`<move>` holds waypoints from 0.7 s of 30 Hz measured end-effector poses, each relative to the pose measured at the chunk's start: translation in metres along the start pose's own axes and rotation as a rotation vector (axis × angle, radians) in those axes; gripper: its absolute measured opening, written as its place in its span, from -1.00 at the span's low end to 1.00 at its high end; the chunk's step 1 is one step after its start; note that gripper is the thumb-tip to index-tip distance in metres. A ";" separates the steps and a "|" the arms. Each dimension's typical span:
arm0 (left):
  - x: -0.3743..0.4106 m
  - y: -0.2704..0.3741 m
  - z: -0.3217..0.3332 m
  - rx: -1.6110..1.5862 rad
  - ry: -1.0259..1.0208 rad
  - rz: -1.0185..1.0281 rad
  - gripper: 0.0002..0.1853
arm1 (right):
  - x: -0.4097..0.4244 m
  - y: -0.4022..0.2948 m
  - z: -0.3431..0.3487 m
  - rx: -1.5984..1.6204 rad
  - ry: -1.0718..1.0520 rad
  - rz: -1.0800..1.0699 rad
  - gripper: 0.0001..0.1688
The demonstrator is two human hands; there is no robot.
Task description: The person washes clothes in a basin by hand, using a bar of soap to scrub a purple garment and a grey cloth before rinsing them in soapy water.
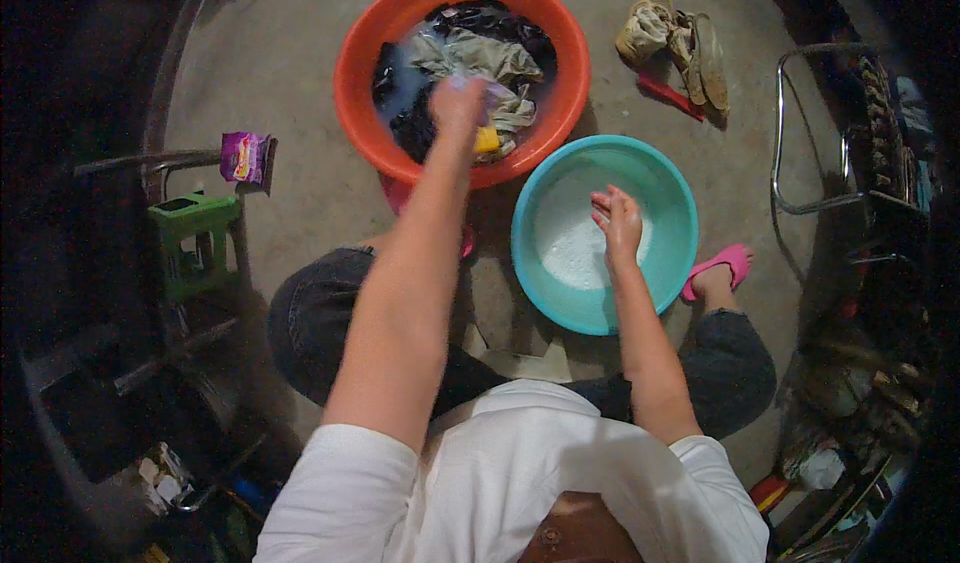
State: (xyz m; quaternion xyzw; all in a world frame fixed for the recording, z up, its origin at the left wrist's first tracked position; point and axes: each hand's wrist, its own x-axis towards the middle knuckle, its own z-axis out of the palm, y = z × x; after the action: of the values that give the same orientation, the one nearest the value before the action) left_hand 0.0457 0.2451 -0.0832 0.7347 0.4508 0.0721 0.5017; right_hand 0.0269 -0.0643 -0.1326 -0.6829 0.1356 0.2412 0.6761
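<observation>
My left hand [457, 102] reaches over an orange plastic basin [352, 105] of wet clothes. It is blurred, and whether its fingers grip the pale lavender item [493, 96] beside it is unclear. A grey-green cloth [491, 54] lies on dark, soaked fabric [480, 17] in cloudy water. Close to my left wrist, a yellow block [487, 139] rests on the cloth. My right hand [622, 225] hovers over a turquoise basin [679, 210] of foamy water [574, 252]. Nothing shows in its slightly parted, wet-looking fingers.
A pair of dirty light shoes [671, 45] lies at the far right, beside a red-handled object [670, 98]. On the left are a purple packet [246, 158] and a green plastic stool [195, 225]. A metal-framed chair [784, 135] stands right.
</observation>
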 end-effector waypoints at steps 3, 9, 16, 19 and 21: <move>0.051 -0.029 -0.023 0.318 0.174 0.046 -0.44 | 0.002 0.016 -0.003 -0.012 -0.021 0.064 -0.62; 0.054 -0.011 0.026 0.782 -0.064 0.034 -0.22 | 0.007 0.030 -0.012 -0.051 -0.002 0.202 -0.67; 0.075 -0.053 0.075 1.071 0.163 0.503 -0.38 | 0.016 0.022 -0.003 -0.077 -0.085 0.171 -0.71; 0.094 -0.032 0.066 0.990 -0.178 0.344 -0.62 | 0.018 0.022 0.001 -0.082 -0.091 0.157 -0.70; 0.105 -0.037 0.055 0.797 -0.160 0.243 -0.64 | 0.019 0.019 0.005 -0.085 -0.101 0.121 -0.70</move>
State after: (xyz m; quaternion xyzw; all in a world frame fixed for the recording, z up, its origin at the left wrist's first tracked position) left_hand 0.1159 0.2890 -0.1760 0.9224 0.3132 -0.1063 0.1994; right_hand 0.0327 -0.0581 -0.1580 -0.6885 0.1319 0.3214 0.6366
